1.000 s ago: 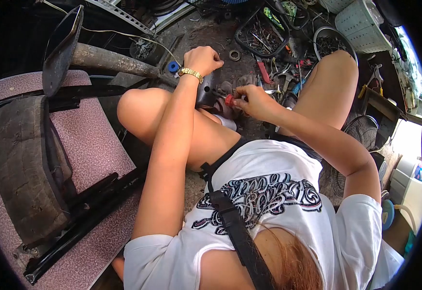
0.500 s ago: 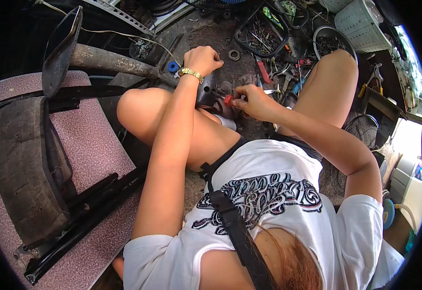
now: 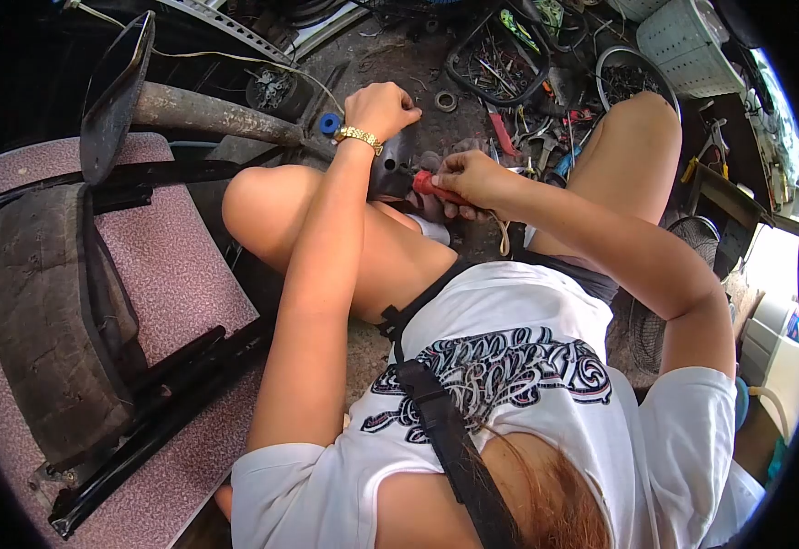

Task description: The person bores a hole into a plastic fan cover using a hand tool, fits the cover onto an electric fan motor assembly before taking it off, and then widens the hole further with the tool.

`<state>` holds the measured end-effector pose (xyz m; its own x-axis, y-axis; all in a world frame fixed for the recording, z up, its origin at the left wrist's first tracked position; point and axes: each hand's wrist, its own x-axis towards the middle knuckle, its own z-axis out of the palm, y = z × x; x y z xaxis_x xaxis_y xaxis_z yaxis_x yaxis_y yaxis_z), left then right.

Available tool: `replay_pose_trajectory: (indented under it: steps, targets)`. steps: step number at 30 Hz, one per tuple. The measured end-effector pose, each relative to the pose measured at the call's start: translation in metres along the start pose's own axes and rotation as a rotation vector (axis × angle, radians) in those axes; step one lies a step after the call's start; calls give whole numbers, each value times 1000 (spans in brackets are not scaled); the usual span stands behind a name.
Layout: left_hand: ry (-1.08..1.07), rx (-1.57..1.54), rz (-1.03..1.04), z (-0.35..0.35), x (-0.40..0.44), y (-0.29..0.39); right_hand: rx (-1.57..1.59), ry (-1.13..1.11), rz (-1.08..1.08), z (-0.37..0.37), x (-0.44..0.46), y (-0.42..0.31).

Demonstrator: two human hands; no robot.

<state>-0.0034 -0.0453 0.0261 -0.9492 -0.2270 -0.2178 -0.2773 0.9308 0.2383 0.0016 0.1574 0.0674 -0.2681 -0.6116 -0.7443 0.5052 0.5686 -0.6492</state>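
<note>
My left hand (image 3: 381,109), a gold bracelet at its wrist, is closed at the far end of a black part (image 3: 391,168) with a round hole. Its fingertips are mostly hidden. The part lies between my knees, near my left thigh. In my right hand (image 3: 475,177) is a red flashlight (image 3: 427,182), with a tan cord loop (image 3: 505,238) hanging below. The flashlight's wider end points left, close beside the black part. Brownish rounded shapes show behind and below it, too covered to make out.
A blue ring (image 3: 329,123) and a metal ring (image 3: 445,102) lie on the dirty floor beyond. Loose tools, including red-handled pliers (image 3: 501,134), lie ahead right. A black-rimmed tray (image 3: 455,78) and a metal bowl (image 3: 600,60) hold small parts. A pink speckled board (image 3: 166,247) bears black tubes at left.
My right hand has turned and shifted slightly, so the red flashlight now shows along its length and its cord loop hangs in view. My left hand has barely moved.
</note>
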Motion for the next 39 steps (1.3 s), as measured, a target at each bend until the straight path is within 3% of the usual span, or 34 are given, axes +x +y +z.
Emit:
replay_pose_trajectory:
  steps: [18,20,23,30,33,35,39]
  targets:
    - [-39,-5,-7,3,4,0,-496,117,-255,-1,7,22]
    - [-42,-4,-10,3,4,0,-755,239,-588,0,9,27]
    - [-49,-5,-10,2,4,0,-842,249,-462,1,-3,20]
    - [-96,0,-15,-1,4,3,-1086,299,-532,-1,-2,20]
    - [-106,-15,-11,-3,5,2,-1270,293,-585,-6,-6,7]
    - [-110,-20,-14,-3,5,2,-1389,336,-790,-12,3,6]
    - [-109,-43,3,-4,4,-2,-1447,314,-851,-25,10,5]
